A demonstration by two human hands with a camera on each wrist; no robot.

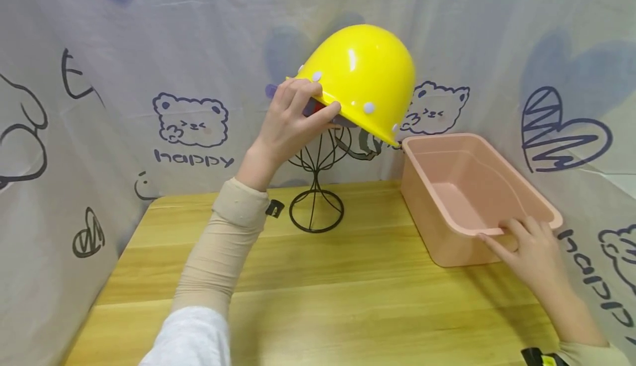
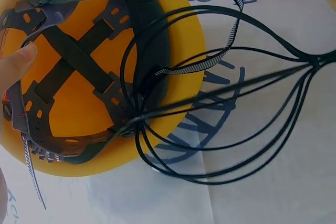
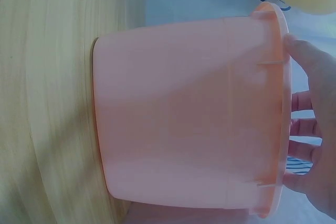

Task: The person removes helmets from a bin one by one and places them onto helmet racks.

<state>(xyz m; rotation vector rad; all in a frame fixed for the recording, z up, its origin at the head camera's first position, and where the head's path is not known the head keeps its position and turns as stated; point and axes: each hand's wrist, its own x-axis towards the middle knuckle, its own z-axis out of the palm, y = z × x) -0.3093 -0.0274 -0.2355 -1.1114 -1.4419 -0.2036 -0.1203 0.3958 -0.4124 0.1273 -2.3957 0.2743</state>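
My left hand (image 1: 293, 106) grips the edge of a yellow hard hat (image 1: 367, 68), which is tilted above a black wire stand (image 1: 316, 189). In the left wrist view, the hat's inside shows a dark crossed suspension (image 2: 79, 61) and a loose chin strap (image 2: 210, 64). The left thumb (image 2: 21, 64) lies at the headband, and the stand's wire loops overlap the shell there. At the right, my right hand (image 1: 534, 250) holds the near rim of a pink plastic bin (image 1: 427, 228), its fingers over the rim and the thumb along the outer side.
The stand and bin rest on a wooden table (image 1: 348, 311) with a light grain. A small black piece (image 1: 275, 208) lies beside the stand's round base. White cloth (image 1: 199, 35) printed with bears and hearts hangs behind and along both sides.
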